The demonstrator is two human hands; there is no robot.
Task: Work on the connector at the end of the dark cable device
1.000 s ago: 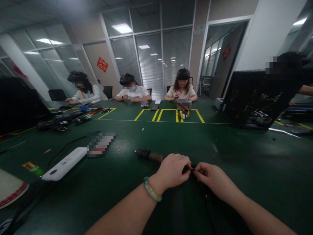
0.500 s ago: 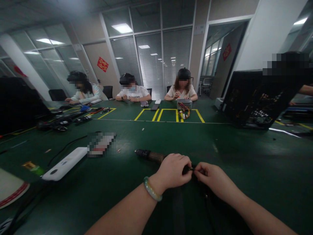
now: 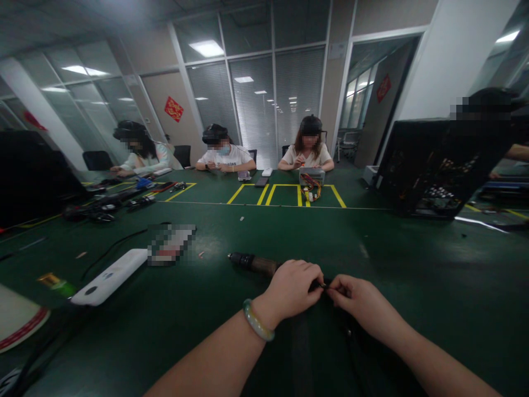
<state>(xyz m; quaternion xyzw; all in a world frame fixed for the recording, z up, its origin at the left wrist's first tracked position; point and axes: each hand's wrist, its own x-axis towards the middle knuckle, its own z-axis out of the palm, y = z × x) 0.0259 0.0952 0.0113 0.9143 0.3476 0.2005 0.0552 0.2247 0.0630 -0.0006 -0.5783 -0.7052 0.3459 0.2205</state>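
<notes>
The electric screwdriver lies on the green table, the left hand closed over its rear; the right hand pinches a small dark part there. The red-banded cup's contents are hidden; the black computer case's interior is dim.

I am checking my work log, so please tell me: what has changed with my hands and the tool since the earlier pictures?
At your hands, nothing has visibly moved, been taken or let go. The left hand is still bent over the dark tool; the right hand still pinches a thin dark piece.
</notes>
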